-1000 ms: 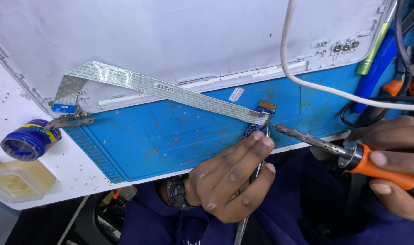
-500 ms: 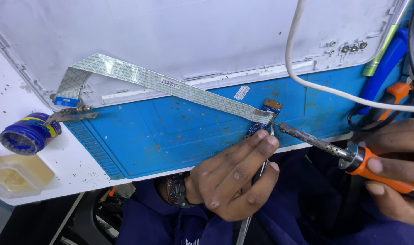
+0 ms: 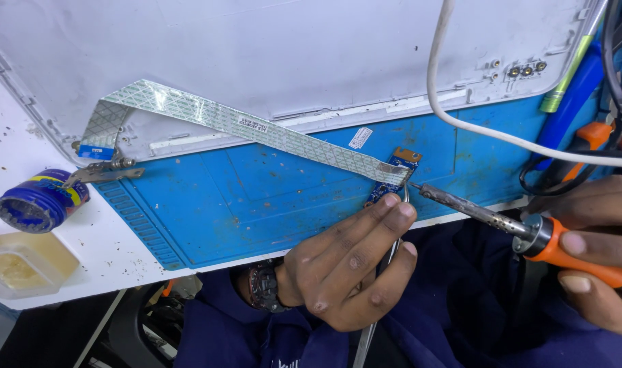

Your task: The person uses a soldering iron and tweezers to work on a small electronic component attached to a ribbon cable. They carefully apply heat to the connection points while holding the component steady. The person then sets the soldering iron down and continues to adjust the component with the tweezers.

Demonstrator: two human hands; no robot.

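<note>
My left hand grips metal tweezers, their tips at a small blue circuit board on the blue work mat. A flat silver ribbon cable runs from the white panel down to that board. My right hand holds an orange-handled soldering iron. Its metal tip touches the board's edge right beside the tweezer tips. A watch sits on my left wrist.
A blue round tin and a clear tub of yellowish paste stand at the left on the white table. A white cable crosses the panel. Blue and orange tools and black wires lie at the right.
The soldering iron's tip has moved left from a short way off until it meets the small board. My left hand has kept the tweezers at the board.
</note>
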